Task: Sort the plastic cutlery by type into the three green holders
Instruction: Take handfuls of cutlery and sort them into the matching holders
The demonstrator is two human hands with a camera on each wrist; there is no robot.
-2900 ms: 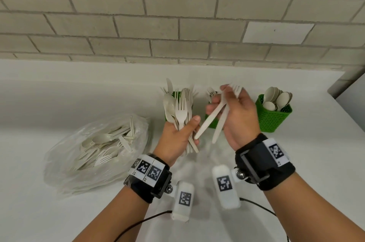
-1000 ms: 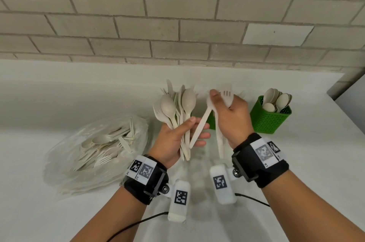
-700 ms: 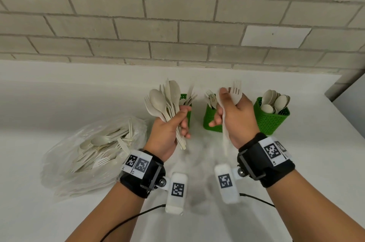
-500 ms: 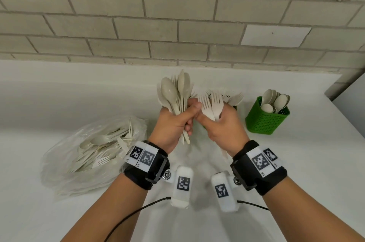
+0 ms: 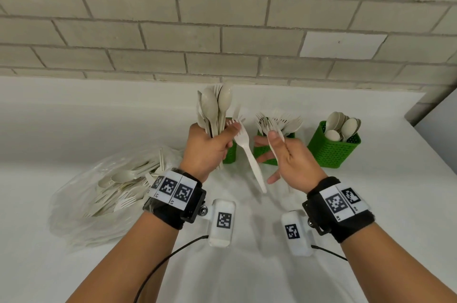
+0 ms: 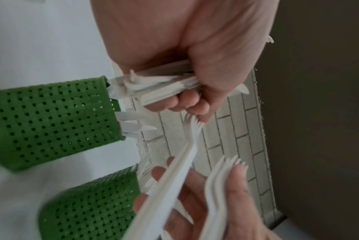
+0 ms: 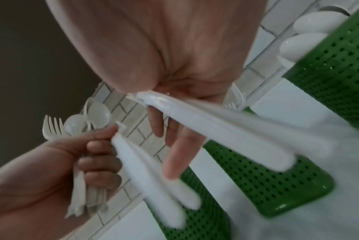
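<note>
My left hand (image 5: 226, 136) grips a mixed bundle of beige spoons and forks (image 5: 214, 110), heads up. Its thumb and fingertips also pinch one white fork (image 5: 248, 154) by the head, handle hanging down to the right. My right hand (image 5: 272, 147) pinches a few forks (image 5: 268, 127) under the thumb, its other fingers spread straight. Behind the hands stand three green holders: the left one (image 5: 230, 153) mostly hidden, the middle one (image 5: 262, 154) with forks, the right one (image 5: 333, 148) with spoons. In the right wrist view the pinched forks (image 7: 226, 128) are blurred.
A clear plastic bag (image 5: 81, 206) with several more pieces of cutlery lies on the white counter (image 5: 247, 265) to the left. A brick wall (image 5: 222, 30) runs close behind the holders. The counter's right edge is near the spoon holder.
The hands were pressed together half a second ago; now they have parted. My right hand has drawn right and down with its forks. One fork now hangs from my left fingertips.
</note>
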